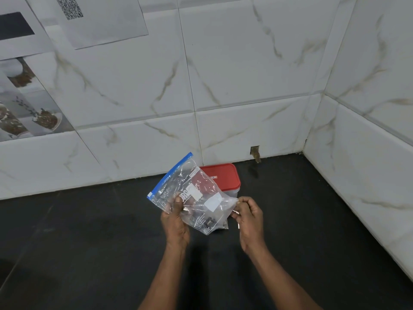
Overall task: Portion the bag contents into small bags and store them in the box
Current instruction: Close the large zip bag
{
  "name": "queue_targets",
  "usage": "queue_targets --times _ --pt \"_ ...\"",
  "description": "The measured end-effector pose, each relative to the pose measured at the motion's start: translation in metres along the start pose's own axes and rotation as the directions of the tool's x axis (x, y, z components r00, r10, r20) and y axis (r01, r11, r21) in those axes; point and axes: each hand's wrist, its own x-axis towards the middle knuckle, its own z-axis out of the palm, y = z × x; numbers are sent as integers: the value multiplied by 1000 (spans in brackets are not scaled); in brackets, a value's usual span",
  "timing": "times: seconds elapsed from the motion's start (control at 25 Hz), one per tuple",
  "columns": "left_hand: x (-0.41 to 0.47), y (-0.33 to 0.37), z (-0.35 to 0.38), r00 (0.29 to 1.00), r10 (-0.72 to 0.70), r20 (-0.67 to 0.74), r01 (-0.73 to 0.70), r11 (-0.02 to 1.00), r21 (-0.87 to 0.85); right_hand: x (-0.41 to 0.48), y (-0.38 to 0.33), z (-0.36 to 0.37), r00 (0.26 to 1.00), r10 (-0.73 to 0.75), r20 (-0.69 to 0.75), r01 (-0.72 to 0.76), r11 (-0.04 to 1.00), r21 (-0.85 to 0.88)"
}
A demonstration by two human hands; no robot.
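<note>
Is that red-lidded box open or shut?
Shut: the red lid sits flat on the box behind the bag.

dim, even indoor light; soft shadows of the arms fall on the matte black tabletop [89, 242]. slight glare on the clear plastic zip bag [190, 198]. wide-angle bending at frame edges; focus mildly soft.

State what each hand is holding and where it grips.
Both hands hold one clear zip bag. The left hand grips its lower left side; the right hand pinches its right corner.
</note>
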Motion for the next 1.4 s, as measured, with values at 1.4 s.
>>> queue_targets --times 1.4 --pt "15 66 19 908 -201 368 -111 730 674 39 -24 -14 993 -17 -117 2 991 -132"
